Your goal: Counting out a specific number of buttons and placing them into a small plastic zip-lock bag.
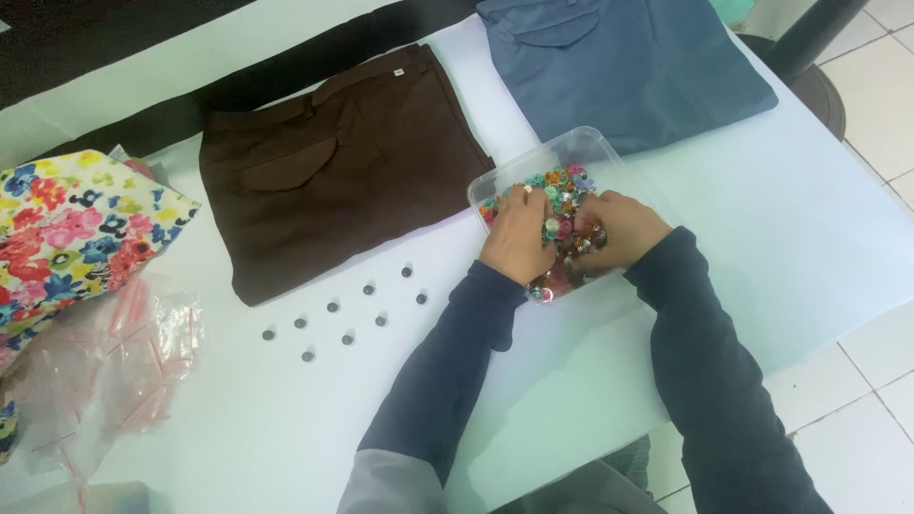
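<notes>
Both my hands are inside a clear plastic tray [592, 143] filled with several small multicoloured buttons [562, 181]. My left hand [517, 238] lies palm down on the buttons at the tray's left side. My right hand [619, 224] rests on the buttons at the tray's right side, fingers curled into the pile. Whether either hand pinches a button is hidden. Several small dark grey buttons [347, 309] lie loose on the white table [819, 247], left of my left forearm.
Folded brown trousers [333, 171] lie behind the grey buttons. Folded blue trousers [628, 62] lie at the back right. A flowered cloth [76, 219] and clear plastic bags [105, 366] sit at the left. The table's right edge drops to a tiled floor [857, 400].
</notes>
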